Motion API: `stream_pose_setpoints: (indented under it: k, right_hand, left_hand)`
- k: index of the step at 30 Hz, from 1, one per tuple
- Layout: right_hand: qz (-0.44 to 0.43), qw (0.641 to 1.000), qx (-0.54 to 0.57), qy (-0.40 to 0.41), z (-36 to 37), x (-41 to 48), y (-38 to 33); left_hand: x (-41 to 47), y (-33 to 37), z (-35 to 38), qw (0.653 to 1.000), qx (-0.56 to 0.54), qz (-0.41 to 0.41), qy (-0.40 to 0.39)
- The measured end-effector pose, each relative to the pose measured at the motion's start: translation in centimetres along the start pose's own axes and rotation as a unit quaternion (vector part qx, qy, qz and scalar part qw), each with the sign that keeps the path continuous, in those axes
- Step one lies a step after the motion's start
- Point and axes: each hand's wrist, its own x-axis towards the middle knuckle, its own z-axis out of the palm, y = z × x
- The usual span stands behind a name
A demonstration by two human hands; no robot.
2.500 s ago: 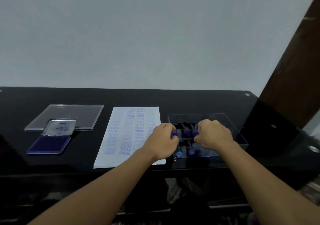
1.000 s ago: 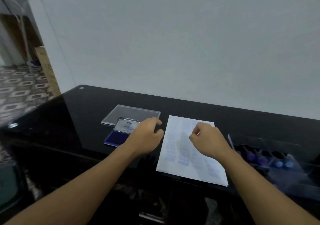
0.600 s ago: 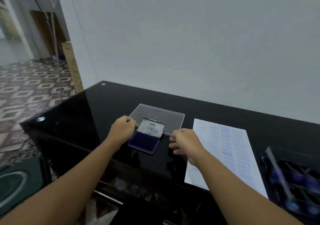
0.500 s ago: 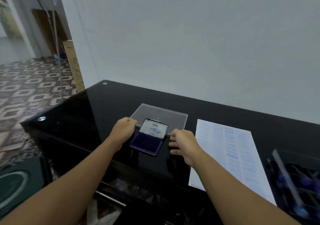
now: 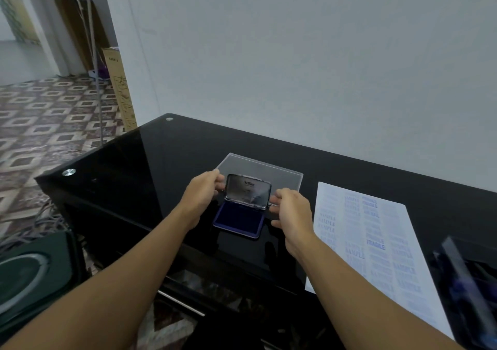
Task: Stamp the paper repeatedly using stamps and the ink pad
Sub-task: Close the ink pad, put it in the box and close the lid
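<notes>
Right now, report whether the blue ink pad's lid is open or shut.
Open: the hinged silvery lid stands tilted up from the blue ink pad, whose inked surface is exposed.

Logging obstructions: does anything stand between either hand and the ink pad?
Nothing visible does. The left hand and right hand hold the lid by its side edges, raised above the blue ink pad.

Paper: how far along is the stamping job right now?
Done: the paper is covered with columns of blue prints. In hand: left hand and right hand pinch the lid of the ink pad, tilted half up over the blue pad; neither holds a stamp. The box at the right edge is blurred, apparently holding the stamps. Left: probably little beyond shutting the lid, unless more prints are wanted.
</notes>
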Motion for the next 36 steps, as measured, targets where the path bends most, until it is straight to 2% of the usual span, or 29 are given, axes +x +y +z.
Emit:
stream_pose_setpoints:
  k: [4,10,14,19,23,29,36]
  right_hand:
    - [-0.023,1.000,-0.007,0.018,-0.9,-0.3,0.1]
    - [-0.018,1.000,-0.002,0.012,-1.1,-0.7,0.1]
    - [0.003,1.000,-0.019,-0.002,-0.9,-1.0,0.1]
    - [0.063,0.995,-0.074,-0.034,-0.1,-1.0,0.4]
    - [0.085,0.992,-0.071,-0.059,0.5,-1.3,0.4]
    - [0.047,0.996,-0.068,-0.022,-1.2,-3.0,0.4]
    - [-0.024,0.996,-0.083,0.011,-9.4,-4.0,-1.1]
  left_hand:
    - [0.0,-0.4,-1.5,0.998,-0.010,-0.003,0.060]
    - [-0.1,-0.4,-2.3,0.997,0.014,-0.019,0.080]
    - [-0.4,-0.2,-2.4,0.997,0.041,-0.043,0.058]
    - [-1.2,-0.6,-1.5,0.993,0.083,-0.077,-0.016]
    - [-2.1,-1.1,0.1,0.991,0.118,-0.056,-0.023]
    - [-4.8,-0.2,2.1,0.996,0.084,-0.034,0.008]
    - [-9.9,4.9,8.0,0.997,0.045,0.034,-0.047]
